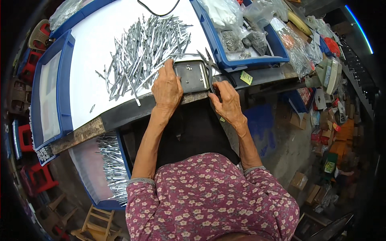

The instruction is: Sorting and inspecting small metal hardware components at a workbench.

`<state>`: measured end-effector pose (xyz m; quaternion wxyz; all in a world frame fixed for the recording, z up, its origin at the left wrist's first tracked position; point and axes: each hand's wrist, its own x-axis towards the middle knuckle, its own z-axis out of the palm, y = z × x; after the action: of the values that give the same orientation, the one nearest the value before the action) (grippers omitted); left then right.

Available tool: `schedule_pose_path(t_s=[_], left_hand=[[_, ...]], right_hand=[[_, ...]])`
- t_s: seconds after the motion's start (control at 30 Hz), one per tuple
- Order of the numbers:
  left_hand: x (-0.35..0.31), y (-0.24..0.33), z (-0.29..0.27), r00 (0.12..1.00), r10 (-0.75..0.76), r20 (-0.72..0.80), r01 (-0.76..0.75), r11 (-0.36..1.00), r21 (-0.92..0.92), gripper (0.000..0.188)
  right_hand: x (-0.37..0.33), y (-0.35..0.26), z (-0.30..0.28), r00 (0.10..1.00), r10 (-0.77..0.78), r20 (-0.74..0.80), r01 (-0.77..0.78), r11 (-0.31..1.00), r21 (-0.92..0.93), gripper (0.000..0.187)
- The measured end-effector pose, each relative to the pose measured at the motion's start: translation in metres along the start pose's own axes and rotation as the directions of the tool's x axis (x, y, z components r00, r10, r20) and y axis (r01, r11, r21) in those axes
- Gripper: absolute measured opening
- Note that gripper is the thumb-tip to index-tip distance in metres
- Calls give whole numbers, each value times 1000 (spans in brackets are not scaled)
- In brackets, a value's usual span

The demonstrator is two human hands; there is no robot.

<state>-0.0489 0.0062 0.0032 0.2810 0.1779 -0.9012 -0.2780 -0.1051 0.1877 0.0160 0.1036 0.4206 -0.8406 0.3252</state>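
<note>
A shallow rectangular metal tray (191,76) with a few small bits inside lies at the table's near edge. My left hand (167,86) is closed on its left side, fingers curled along the rim. Beside the tray's right wall lie dark-handled pliers (210,64), jaws pointing away from me. My right hand (228,100) has thumb and forefinger drawn together by the tray's near right corner, close to a plier handle. What it pinches, if anything, is too small to make out. Behind my left hand spreads a big heap of thin grey metal strips (148,48).
A blue bin (249,63) of plastic-bagged small parts stands at the right, and a blue tray (66,84) at the left. Below the table is another blue bin (96,203) with shiny strips. A yellow label (246,78) sits at the table edge. A lamp-like fixture (331,74) juts out right.
</note>
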Motion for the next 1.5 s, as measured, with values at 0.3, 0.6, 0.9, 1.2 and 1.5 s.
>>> schedule_pose_path(t_s=[0.3,0.6,0.9,1.2,1.5], left_hand=[[3,3,1,997,61,56,-68,989,130,47],[5,-6,7,995,79,62,-89,979,182,54],[4,-6,2,1000,-15,26,12,996,89,47],[7,-7,-9,999,-42,-25,40,996,-77,43],[2,-1,-33,998,-56,-32,55,997,-49,41]], right_hand=[[-1,4,4,999,25,-21,-24,999,24,22],[2,2,8,995,86,-58,-86,996,-1,17],[4,1,13,993,87,-81,-91,995,-38,16],[4,0,17,989,54,-138,-69,991,-112,14],[15,-6,34,983,28,-182,-45,995,-86,13]])
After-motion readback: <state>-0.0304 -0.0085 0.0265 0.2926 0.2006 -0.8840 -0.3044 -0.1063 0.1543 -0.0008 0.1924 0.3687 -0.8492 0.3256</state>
